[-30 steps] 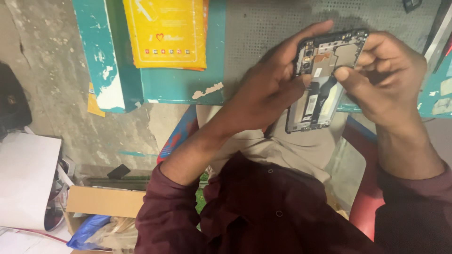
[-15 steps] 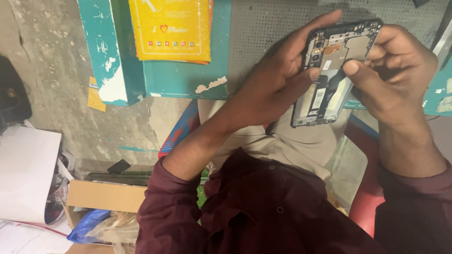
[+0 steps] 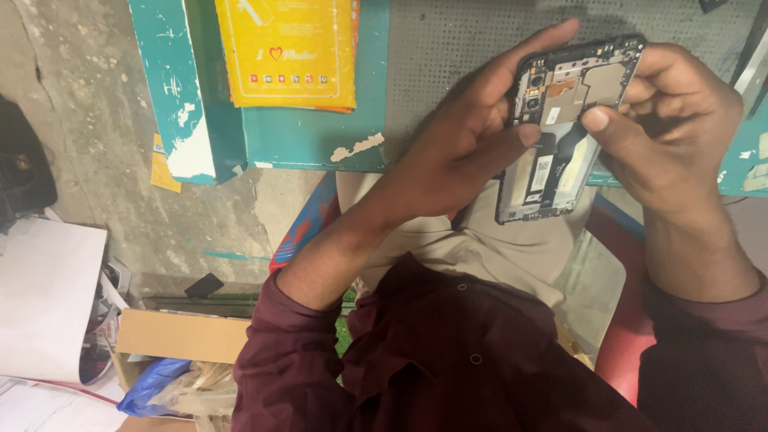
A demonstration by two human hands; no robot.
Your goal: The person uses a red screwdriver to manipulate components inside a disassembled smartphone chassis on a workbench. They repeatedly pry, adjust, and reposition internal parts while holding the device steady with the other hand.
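While both forearms rise from dark maroon sleeves, the left hand (image 3: pixel 464 152) reaches up and to the right, its fingers stretched long behind the top left edge of an opened black smartphone with its back cover off (image 3: pixel 564 128), the thumb pressing on the phone's left side. On the other side the right hand (image 3: pixel 668 132) curls around the phone's right edge, fingers folded tight, thumb tip laid on the exposed inner plate near the middle. Held between the two hands, the phone is tilted above the person's lap, in front of the edge of a grey perforated work surface (image 3: pixel 448 48).

At far left a white sheet of paper (image 3: pixel 44 300) lies over clutter, with a brown cardboard box (image 3: pixel 180 336) and a crumpled blue plastic bag (image 3: pixel 152 384) just beside it. Higher up, a chipped teal painted board (image 3: pixel 180 96) borders a flat yellow rectangular package with small coloured squares and a red heart mark (image 3: pixel 292 52), which lies on the teal bench top. Below the hands a red plastic seat (image 3: pixel 628 344) shows beside the beige trousers (image 3: pixel 496 248).
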